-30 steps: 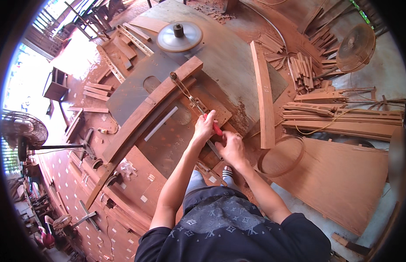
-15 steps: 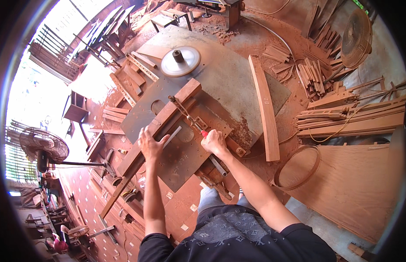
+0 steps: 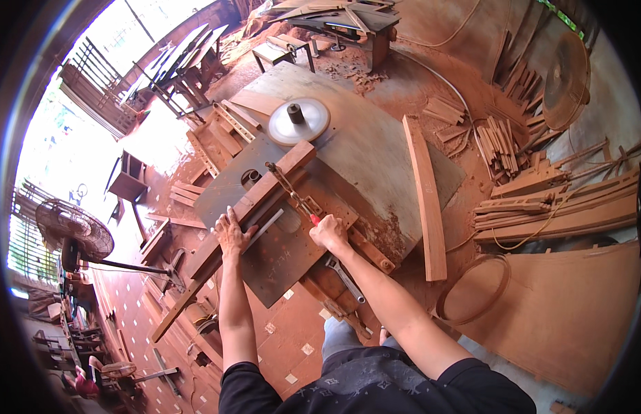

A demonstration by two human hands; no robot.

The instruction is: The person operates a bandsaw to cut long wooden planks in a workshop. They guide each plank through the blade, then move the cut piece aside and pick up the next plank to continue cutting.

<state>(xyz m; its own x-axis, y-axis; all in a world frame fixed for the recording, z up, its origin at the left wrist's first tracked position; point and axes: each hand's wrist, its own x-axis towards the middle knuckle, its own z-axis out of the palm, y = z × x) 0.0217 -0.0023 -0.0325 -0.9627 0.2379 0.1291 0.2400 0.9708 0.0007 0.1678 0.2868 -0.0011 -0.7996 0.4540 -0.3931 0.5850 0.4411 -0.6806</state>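
Note:
My left hand (image 3: 234, 234) lies with fingers spread on a long reddish wooden beam (image 3: 265, 195), its thumb apart from the fingers. The beam runs diagonally over a dark metal plate (image 3: 265, 272). My right hand (image 3: 329, 233) is closed round the red handle of a metal toggle clamp (image 3: 293, 193), whose far end reaches onto the beam. Beyond the beam's far end spins a blurred pale disc (image 3: 317, 127) with a dark hub. Beneath my right forearm is an adjustable wrench (image 3: 346, 281). A pale strip (image 3: 267, 224) lies beside my left thumb.
A slightly curved plank (image 3: 425, 200) lies along the table's right side. Stacked lumber (image 3: 555, 210), a thin hoop (image 3: 475, 290) and a wide board (image 3: 562, 310) are at right. Standing fans (image 3: 72, 228) flank the area. A person (image 3: 86, 383) appears at the far lower left.
The whole view has shifted. Relative to the spinning disc, the beam, clamp and both hands have moved left and a little nearer to it. Something round now shows in the plate's hole.

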